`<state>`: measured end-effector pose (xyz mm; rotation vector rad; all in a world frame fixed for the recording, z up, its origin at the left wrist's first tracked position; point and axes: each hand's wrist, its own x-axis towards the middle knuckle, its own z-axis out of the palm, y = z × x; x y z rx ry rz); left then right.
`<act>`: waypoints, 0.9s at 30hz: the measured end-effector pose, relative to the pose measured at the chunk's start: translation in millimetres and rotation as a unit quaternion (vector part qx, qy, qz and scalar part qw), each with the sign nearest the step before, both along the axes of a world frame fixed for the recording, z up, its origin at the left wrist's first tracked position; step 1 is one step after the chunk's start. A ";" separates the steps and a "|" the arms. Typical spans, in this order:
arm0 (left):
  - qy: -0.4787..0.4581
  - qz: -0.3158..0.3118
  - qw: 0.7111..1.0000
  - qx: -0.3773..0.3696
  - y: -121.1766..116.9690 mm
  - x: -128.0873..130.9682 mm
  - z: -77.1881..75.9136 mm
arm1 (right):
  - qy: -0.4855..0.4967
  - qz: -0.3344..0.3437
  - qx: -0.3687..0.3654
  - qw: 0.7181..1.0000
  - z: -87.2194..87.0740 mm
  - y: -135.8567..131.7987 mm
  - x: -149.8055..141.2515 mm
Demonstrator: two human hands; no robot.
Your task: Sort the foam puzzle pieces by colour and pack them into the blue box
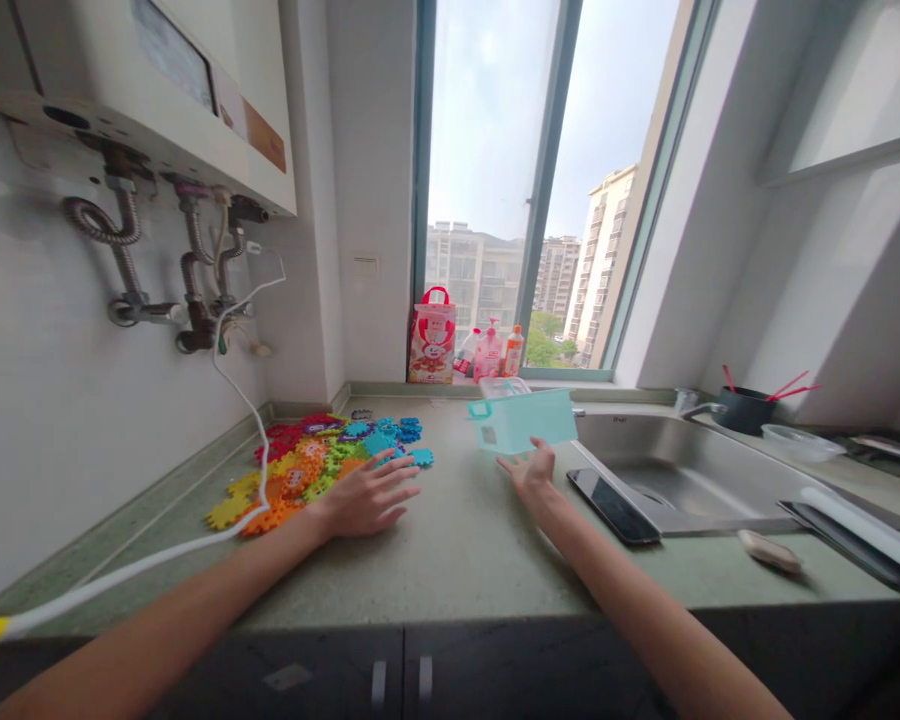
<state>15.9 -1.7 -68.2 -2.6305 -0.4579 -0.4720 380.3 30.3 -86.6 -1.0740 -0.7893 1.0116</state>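
Observation:
My left hand (371, 493) is open, palm down and fingers spread, at the right edge of a pile of colourful gear-shaped plastic pieces (311, 460). Its fingertips come close to the blue pieces (409, 432). Toward the right, my right hand (531, 472) is at the near lower edge of a translucent teal plastic box (529, 420). The thumb points up against the box's front wall, and the other fingers reach left with a gap between them and the thumb. A small handle or latch sticks out at the box's left end.
A black phone (613, 505) lies between my right arm and the steel sink (592, 440). A white cable (244, 380) crosses the gear pile. Behind the box is a clear container (504, 385); bottles (489, 352) stand by the window. A soap-like bar (770, 551) lies in front of the sink.

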 end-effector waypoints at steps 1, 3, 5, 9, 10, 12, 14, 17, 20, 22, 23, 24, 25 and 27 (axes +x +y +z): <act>-0.002 0.006 1.000 -0.001 11.1 3.6 0.8 | 0.011 -0.022 -0.012 1.000 -1.2 1.2 0.8; -0.003 0.017 1.000 -0.001 29.0 9.9 2.5 | 0.036 -0.075 -0.037 0.996 -2.5 3.5 2.1; -0.007 0.030 1.000 -0.006 40.6 14.4 2.9 | 0.038 -0.092 -0.057 0.993 -2.6 5.2 3.6; -0.023 0.045 0.998 -0.035 50.4 15.5 -2.7 | 0.047 -0.098 -0.093 0.990 0.2 3.2 10.4; -0.031 0.047 0.997 -0.043 51.9 14.4 -4.8 | 0.049 -0.097 -0.100 0.989 1.1 1.0 13.1; -0.045 0.045 0.996 -0.061 55.6 11.6 -8.0 | 0.051 -0.093 -0.110 0.988 2.7 -5.4 19.5; -0.052 0.037 0.995 -0.074 61.3 8.3 -9.6 | 0.048 -0.087 -0.116 0.988 4.0 -12.7 25.9; -0.065 0.026 0.994 -0.083 73.1 1.3 -10.1 | 0.038 -0.066 -0.123 0.989 6.9 -20.2 33.1; -0.078 0.032 0.993 -0.085 84.1 -8.6 -11.0 | 0.027 -0.049 -0.133 0.990 12.3 -19.6 35.5; -0.084 0.039 0.992 -0.085 88.7 -15.5 -12.3 | 0.022 -0.047 -0.140 0.989 15.5 -16.6 35.0; -0.086 0.043 0.992 -0.084 90.3 -18.6 -13.1 | 0.023 -0.047 -0.141 0.989 16.0 -15.3 34.4; -0.087 0.046 0.992 -0.083 91.5 -21.4 -13.9 | 0.026 -0.048 -0.140 0.989 15.6 -14.4 33.7; -0.087 0.048 0.991 -0.084 92.5 -23.7 -14.6 | 0.032 -0.050 -0.136 0.989 14.2 -14.2 33.1; -0.084 0.051 0.991 -0.089 94.3 -27.1 -15.8 | 0.040 -0.052 -0.122 0.990 8.8 -15.2 32.4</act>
